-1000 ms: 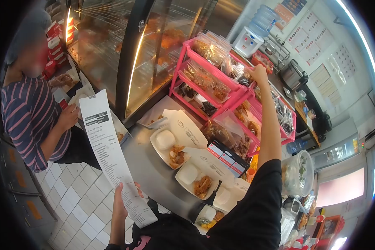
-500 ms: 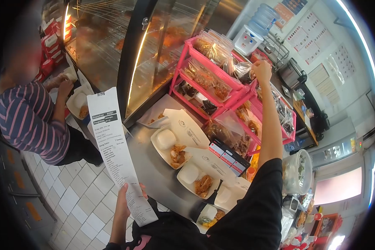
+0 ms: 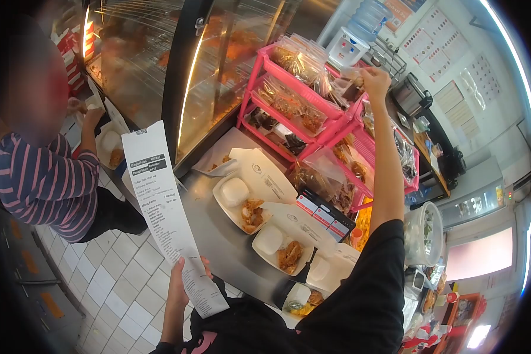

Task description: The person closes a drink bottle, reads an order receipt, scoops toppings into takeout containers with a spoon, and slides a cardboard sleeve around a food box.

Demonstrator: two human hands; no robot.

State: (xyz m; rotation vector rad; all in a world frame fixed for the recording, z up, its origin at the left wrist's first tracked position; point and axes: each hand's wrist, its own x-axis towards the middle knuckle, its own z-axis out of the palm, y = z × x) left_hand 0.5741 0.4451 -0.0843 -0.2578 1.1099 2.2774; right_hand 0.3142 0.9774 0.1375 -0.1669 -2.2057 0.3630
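My left hand (image 3: 180, 283) holds a long printed receipt (image 3: 165, 212) by its lower part. Above the top tier of a pink rack (image 3: 307, 91), my right hand (image 3: 374, 82) pinches a small clear bag with dark contents (image 3: 351, 88). Other clear bags of food (image 3: 295, 59) fill the rack's tiers. Open paper boxes (image 3: 265, 177) with white rice (image 3: 233, 192) and fried chicken (image 3: 289, 256) stand on the steel counter (image 3: 209, 248). A tablet (image 3: 321, 215) leans by the boxes, below the rack.
A person in a striped top (image 3: 47, 183) works at the left over another open box (image 3: 109, 144). Behind the counter is a lit glass display cabinet (image 3: 135, 71). A water dispenser (image 3: 348, 47), a cooker (image 3: 412, 94) and a clear tub (image 3: 423, 233) are at the right.
My right hand has lifted a small bag up from the rack's top tier. The receipt in my left hand has shifted right. The other person's hands have moved over a box at the left.
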